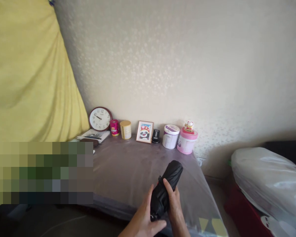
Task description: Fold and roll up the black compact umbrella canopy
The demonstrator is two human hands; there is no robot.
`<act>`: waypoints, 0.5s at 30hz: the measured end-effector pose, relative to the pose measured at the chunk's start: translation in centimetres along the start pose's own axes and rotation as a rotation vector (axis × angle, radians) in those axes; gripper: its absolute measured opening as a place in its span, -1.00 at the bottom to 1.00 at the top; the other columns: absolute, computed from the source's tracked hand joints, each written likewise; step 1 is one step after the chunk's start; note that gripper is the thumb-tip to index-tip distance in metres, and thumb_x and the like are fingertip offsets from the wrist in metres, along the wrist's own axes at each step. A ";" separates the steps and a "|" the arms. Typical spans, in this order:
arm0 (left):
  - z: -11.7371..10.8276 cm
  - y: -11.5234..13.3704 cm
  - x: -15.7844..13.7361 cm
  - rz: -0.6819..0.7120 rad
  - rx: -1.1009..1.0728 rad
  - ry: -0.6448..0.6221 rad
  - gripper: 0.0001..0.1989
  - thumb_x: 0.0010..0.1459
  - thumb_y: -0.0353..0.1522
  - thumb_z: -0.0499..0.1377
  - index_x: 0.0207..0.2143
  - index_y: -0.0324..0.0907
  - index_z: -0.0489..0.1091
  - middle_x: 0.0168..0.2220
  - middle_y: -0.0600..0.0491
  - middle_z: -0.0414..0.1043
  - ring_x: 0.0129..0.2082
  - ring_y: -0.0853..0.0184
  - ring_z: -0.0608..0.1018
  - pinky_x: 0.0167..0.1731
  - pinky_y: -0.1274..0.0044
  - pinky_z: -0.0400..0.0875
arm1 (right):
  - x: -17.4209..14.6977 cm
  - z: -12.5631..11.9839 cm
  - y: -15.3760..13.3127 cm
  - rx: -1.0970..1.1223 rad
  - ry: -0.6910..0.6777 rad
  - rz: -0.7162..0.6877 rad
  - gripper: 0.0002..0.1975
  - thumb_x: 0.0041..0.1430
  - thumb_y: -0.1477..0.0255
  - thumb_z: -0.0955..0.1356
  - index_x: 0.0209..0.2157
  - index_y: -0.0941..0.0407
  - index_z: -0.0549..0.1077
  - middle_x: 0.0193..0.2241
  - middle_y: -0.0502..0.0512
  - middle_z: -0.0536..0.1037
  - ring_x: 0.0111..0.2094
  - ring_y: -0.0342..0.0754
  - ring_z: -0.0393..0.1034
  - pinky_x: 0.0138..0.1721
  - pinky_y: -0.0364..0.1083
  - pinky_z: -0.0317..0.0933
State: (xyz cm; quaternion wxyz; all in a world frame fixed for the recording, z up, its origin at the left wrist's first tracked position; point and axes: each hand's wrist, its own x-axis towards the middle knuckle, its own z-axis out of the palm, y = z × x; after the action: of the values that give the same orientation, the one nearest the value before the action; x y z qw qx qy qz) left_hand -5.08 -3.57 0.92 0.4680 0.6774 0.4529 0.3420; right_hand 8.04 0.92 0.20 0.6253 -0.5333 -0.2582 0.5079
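A folded black umbrella is held between my two hands above the front right part of the table. It tilts up and to the right, its handle end low on the left. My left hand cups the handle end, thumb lying beneath it. Around the right side of the rolled canopy, the fingers of my right hand are closed, the thumb along its top. Part of the fingers on both hands is hidden behind the umbrella.
Along the wall stand a round clock, a pink can, a yellow tin, a panda picture frame, a white tub and a pink-lidded tub topped by a cat figurine. A yellow curtain hangs left; a plastic-covered pile sits right.
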 end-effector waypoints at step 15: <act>0.2 -1.6 3.0 0.001 0.571 0.036 -0.14 0.01 -0.46 0.12 0.24 0.03 -0.33 0.13 0.02 0.21 -0.02 0.24 0.43 -0.09 0.50 0.31 | 2.3 -3.5 0.9 -0.625 0.080 -0.373 -0.39 -0.04 0.10 0.36 -0.03 0.19 0.33 -0.30 0.18 0.54 -0.22 0.11 0.43 -0.20 0.00 0.28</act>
State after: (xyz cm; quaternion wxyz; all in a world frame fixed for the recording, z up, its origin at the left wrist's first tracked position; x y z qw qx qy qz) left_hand -4.31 -0.64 -0.50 0.2500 0.7756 0.5390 0.2130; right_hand 11.51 1.49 -2.17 0.5233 -0.6618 -0.4692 0.2606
